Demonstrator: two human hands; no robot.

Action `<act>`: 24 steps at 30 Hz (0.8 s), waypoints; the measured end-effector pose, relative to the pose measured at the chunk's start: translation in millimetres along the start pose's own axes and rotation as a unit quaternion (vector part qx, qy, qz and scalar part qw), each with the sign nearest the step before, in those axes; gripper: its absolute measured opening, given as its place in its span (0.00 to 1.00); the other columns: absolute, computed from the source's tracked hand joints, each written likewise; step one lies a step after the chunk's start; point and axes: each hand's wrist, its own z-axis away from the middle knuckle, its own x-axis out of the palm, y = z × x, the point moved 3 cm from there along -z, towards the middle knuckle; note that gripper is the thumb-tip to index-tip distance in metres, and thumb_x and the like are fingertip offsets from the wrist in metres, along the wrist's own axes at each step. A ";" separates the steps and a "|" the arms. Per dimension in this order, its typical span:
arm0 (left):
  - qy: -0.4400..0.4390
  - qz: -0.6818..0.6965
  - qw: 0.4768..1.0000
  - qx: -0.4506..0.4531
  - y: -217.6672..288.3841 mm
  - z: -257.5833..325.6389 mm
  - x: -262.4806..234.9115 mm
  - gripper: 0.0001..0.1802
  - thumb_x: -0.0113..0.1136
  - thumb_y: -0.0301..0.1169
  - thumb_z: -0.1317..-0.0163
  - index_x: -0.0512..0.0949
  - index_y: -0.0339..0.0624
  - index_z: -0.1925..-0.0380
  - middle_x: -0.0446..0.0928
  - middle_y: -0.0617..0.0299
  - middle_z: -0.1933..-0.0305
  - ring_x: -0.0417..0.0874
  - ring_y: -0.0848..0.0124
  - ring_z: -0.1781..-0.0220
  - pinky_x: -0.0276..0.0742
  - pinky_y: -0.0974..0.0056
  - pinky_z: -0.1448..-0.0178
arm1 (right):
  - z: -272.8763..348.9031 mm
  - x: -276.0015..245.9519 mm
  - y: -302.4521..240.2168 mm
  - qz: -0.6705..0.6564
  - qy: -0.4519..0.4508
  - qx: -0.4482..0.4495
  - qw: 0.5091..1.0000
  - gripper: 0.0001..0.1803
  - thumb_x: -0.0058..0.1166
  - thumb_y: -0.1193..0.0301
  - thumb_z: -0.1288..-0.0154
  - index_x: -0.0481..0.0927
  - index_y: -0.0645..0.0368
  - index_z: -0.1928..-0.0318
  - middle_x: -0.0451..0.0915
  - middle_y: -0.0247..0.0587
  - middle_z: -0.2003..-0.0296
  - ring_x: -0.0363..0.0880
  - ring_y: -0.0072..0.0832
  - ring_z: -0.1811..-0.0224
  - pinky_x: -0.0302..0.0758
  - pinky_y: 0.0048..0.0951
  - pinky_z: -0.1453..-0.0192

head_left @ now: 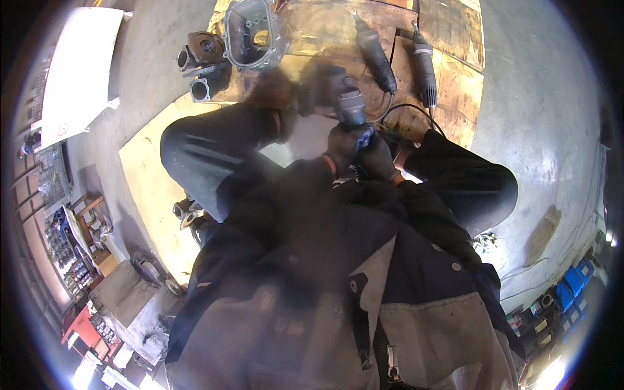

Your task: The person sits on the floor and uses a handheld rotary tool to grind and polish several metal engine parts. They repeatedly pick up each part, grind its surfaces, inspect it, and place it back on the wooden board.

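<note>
Grinder [348, 104] is gripped by left hand [341, 144] and right hand [377, 156] together, probably for steadiness; two spare tools [377, 55] are laid alongside on plywood [455, 91].

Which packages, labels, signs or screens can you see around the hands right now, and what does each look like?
White sheet or board: far left on the floor, long rectangle, plain white; any marking is too blurred to tell.
Blue crates or boxes: lower right edge, small, boxy, blue.
No screens or readable labels show near the power tool that the gloved hands hold.
</note>
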 end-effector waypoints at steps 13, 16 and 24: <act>-0.053 -0.190 0.950 0.242 -14.5 -10.7 -0.5 0.10 0.64 0.33 0.33 0.85 0.41 0.56 0.85 0.53 0.63 0.87 0.59 0.62 0.82 0.58 0.57 | -3.9 13.5 20.8 0.152 -0.065 -0.010 0.986 0.13 0.55 0.72 0.27 0.78 0.65 0.46 0.81 0.53 0.51 0.81 0.34 0.45 0.78 0.33 0.43; -0.038 -0.210 0.942 0.257 -17.3 -8.7 -1.2 0.08 0.61 0.31 0.32 0.85 0.43 0.58 0.84 0.49 0.63 0.88 0.51 0.61 0.83 0.55 0.57 | -1.7 7.5 20.5 -0.036 -0.042 0.060 0.997 0.21 0.64 0.68 0.31 0.76 0.65 0.44 0.83 0.53 0.48 0.83 0.37 0.44 0.77 0.35 0.40; -0.082 0.035 0.996 -0.020 -5.4 -23.1 16.6 0.16 0.73 0.35 0.36 0.84 0.37 0.54 0.85 0.63 0.62 0.83 0.74 0.65 0.80 0.66 0.58 | -6.0 -7.9 24.5 -0.080 0.016 0.084 0.993 0.25 0.68 0.68 0.34 0.76 0.65 0.42 0.86 0.48 0.51 0.85 0.33 0.50 0.80 0.37 0.46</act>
